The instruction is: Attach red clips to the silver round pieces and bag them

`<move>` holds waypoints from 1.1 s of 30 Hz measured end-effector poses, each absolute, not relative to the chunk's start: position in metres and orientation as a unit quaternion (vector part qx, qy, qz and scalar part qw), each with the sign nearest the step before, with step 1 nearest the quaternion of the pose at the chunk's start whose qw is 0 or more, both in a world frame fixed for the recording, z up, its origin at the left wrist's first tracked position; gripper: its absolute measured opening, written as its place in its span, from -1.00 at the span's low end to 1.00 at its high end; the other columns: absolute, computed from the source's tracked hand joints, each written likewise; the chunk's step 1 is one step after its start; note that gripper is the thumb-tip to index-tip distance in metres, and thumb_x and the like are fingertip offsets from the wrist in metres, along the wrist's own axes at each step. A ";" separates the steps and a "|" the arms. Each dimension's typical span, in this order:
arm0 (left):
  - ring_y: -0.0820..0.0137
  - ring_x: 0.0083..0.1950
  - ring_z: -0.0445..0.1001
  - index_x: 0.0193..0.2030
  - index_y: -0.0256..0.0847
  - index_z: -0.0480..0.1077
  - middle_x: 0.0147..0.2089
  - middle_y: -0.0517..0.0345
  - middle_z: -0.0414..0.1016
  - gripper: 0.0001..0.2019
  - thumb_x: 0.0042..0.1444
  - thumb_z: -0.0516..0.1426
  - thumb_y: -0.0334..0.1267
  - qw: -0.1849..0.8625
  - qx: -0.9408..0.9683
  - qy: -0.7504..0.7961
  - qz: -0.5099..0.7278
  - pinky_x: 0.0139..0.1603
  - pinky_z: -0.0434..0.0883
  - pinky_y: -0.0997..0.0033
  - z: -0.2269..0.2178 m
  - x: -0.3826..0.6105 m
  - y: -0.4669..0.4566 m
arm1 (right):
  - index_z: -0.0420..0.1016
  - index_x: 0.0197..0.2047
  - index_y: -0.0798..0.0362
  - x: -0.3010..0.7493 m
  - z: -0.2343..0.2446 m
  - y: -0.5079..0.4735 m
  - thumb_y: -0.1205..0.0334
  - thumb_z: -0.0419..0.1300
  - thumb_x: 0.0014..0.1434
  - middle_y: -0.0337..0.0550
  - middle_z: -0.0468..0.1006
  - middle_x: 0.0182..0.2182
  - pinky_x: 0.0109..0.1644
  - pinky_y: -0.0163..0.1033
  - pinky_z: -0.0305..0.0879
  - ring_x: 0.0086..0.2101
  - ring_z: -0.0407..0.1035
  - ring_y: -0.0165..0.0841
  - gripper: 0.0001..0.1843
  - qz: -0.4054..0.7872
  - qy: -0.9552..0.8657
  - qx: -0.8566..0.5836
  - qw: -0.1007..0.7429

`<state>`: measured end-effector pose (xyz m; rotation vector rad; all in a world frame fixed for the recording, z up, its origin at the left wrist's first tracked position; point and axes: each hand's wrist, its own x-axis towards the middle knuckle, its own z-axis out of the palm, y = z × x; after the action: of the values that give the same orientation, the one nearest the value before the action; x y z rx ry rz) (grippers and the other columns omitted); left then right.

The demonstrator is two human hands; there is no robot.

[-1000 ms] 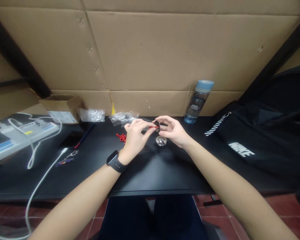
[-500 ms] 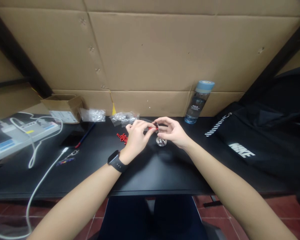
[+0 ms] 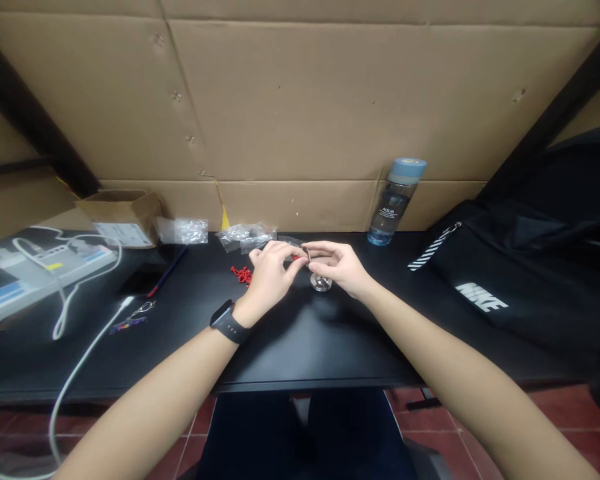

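Observation:
My left hand (image 3: 273, 272), with a black watch (image 3: 230, 322) on its wrist, pinches a bit of red cord (image 3: 296, 257) between thumb and finger. Fingertips of my right hand (image 3: 344, 268) close on the rim of a thin metal disc (image 3: 309, 255), seen nearly edge-on where the two hands meet. Whether the cord passes through the disc is hidden by my fingers. Just below, a shiny round metal piece (image 3: 321, 284) rests on the black table (image 3: 300, 347). Left of my left hand lies a knotted heap of red cord (image 3: 241, 275), partly covered by that hand.
Clear plastic bags (image 3: 247, 237) lie behind the hands, near a small cardboard box (image 3: 123, 217). A water bottle (image 3: 391, 203) stands against the cardboard wall. To the right is a black bag (image 3: 505, 267); to the left, a power strip (image 3: 45, 270), white cable and keyring (image 3: 133, 320).
My right fingers have drawn in closer to my left fingertips, and the thumb now presses at the disc's edge. The camera view has shifted slightly.

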<state>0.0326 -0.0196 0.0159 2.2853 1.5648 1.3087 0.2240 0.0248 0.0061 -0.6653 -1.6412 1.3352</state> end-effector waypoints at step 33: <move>0.18 0.16 0.57 0.12 -0.14 0.47 0.25 -0.06 0.49 -0.48 0.00 0.44 -0.27 0.505 0.607 0.332 0.516 0.22 0.52 0.12 -0.003 0.026 -0.003 | 0.60 -0.28 -0.04 0.235 0.025 0.026 0.31 0.33 0.19 -0.09 0.64 -0.08 0.08 -0.02 0.41 -0.08 0.51 -0.18 -0.95 0.103 -0.863 -0.247 0.429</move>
<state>0.0263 -0.0028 -0.0025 1.4659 0.8008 1.2452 0.2348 0.0260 0.0255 -0.6160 -2.1543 0.2566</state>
